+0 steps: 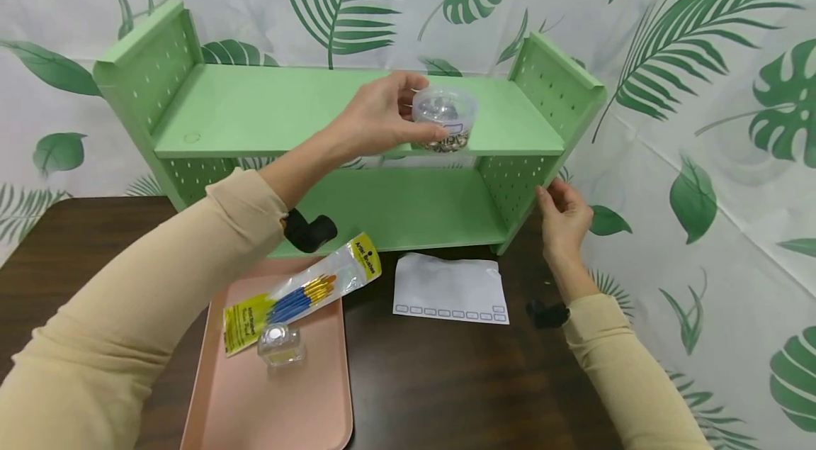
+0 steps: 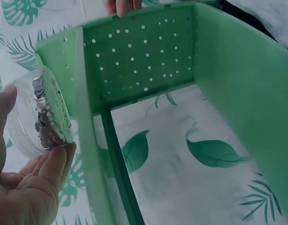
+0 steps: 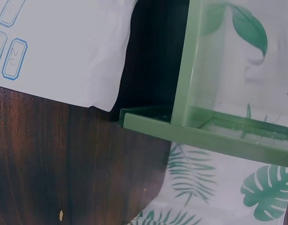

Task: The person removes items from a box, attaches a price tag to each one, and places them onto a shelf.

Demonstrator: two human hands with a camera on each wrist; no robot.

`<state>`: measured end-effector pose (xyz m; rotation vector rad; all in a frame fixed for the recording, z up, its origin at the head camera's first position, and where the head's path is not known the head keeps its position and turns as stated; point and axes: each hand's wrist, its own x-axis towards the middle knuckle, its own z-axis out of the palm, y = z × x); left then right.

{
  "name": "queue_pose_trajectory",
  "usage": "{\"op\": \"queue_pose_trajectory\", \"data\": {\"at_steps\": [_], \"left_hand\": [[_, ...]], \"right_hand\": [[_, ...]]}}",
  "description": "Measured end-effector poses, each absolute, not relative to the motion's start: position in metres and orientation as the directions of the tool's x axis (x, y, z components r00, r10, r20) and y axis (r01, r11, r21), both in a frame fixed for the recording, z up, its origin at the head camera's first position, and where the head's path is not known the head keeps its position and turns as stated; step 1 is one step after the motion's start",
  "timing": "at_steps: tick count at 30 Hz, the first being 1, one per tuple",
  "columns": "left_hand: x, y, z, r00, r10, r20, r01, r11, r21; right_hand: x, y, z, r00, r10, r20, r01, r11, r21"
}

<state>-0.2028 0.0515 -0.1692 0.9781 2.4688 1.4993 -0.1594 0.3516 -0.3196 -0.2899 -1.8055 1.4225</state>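
Observation:
My left hand holds a clear round plastic tub between thumb and fingers, in front of the upper board of a green shelf. Small shiny metallic pieces lie in the bottom of the tub, and a small label shows on its side. In the left wrist view the tub is tilted beside the board's edge. At the shelf's right side panel, my right hand grips the outer edge with its fingertips. The left wrist view shows those fingers over the panel's rim.
On the dark wooden table, a pink tray carries a pack of artist brushes and a small glass bottle. A white label sheet lies before the shelf. Leaf-patterned cloth hangs behind and at the right.

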Motion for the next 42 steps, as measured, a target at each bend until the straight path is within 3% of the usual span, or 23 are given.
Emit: {"op": "queue_pose_trajectory", "data": {"at_steps": [10,42], "left_hand": [[-0.223,0.063,-0.171,-0.813,0.557,0.171,0.41,0.339,0.847],[-0.239,0.067,-0.175,-0.728,0.672,0.137,0.473,0.348,0.809]], "right_hand": [[-0.145,0.339,-0.305,-0.66,0.577,0.481,-0.313,0.371,-0.874],[-0.141,0.336,-0.305,-0.659,0.574,0.486,-0.336,0.353,-0.873]]}}
